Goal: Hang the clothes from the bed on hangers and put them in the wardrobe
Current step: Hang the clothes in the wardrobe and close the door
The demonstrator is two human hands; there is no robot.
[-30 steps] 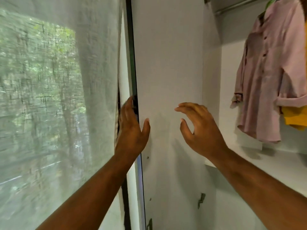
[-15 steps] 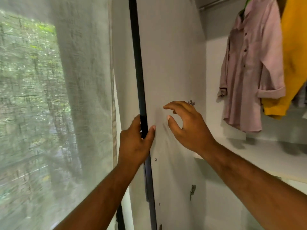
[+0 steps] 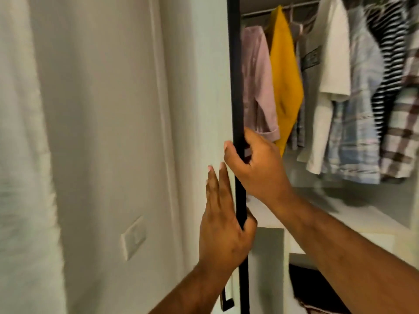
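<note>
Both forearms reach forward, the right hand point(image 3: 256, 171) higher with fingers curled round the wardrobe door edge point(image 3: 234, 87), the left hand point(image 3: 223, 225) just below, fingers straight, thumb hooked round it.

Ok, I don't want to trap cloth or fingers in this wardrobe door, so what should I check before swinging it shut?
1. Right hand grips the wardrobe door by its black edge: ok.
2. Left hand holds it lower down, fingers flat on the face, thumb round the edge: ok.
3. Fingers out of the closing gap: not ok, both hands wrap the edge.
4. Pink shirt clear of the door: cannot tell; its cuff hangs close behind the edge.
5. Yellow top and the other clothes hang inside: ok.
6. Bed cleared: cannot tell, out of view.
</note>
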